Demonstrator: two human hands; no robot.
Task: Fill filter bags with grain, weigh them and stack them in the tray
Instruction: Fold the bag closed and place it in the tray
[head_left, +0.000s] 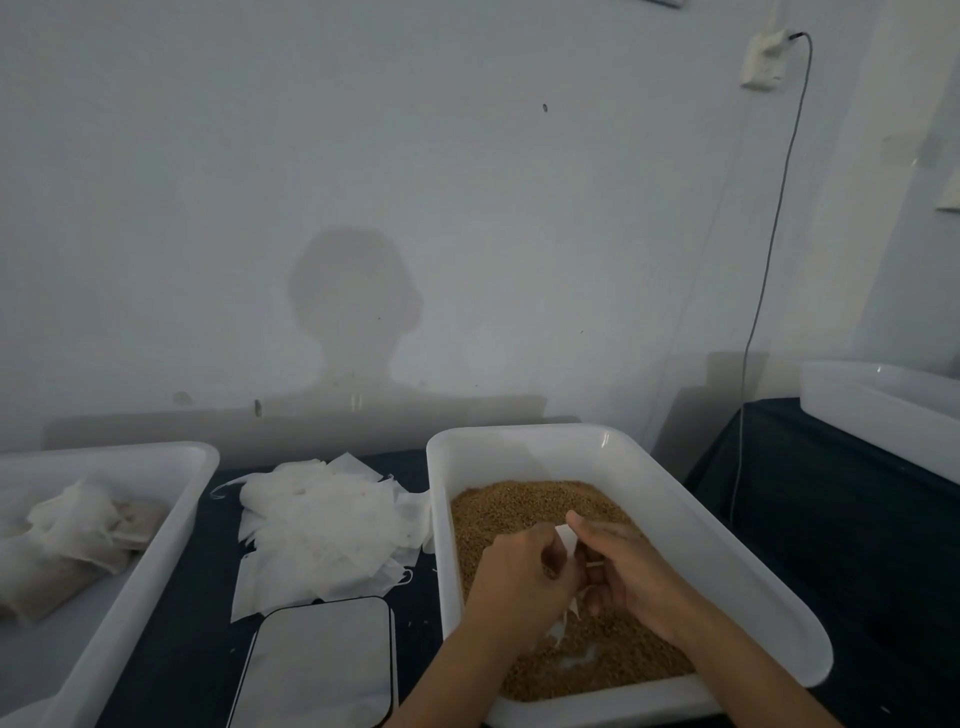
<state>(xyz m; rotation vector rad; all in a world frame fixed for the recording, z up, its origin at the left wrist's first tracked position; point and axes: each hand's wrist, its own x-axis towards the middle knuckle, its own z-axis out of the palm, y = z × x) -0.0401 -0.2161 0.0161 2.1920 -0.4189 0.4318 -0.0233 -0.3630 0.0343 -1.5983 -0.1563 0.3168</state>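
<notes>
Both hands work over the grain tub (675, 525), a white plastic bin on the dark desk (208, 597), with brown grain (519, 506) filling its floor. Left hand (514, 577) and right hand (631, 566) are close together, each pinching a part of one filter bag (566, 543). The bag lies between them, just above the grain surface. Only white slivers show: an upper edge between the thumbs and a lower corner hanging below the left hand. Whether the mouth is open cannot be told.

Key relation — the bag hangs directly over the grain, long axis roughly vertical, neither hand clearly nearer. Judgement: filling step in progress, or the mouth is being spread for a scoop; the next move likely dips the bag downward into the grain.

Left of the tub: a loose pile of empty filter bags (322, 514), and nearer the camera a flat scale (322, 665), platform bare. Far left, the tray (171, 525) holds several filled bags (67, 545) — stacking already begun. A second white tub (878, 415) sits at far right.
</notes>
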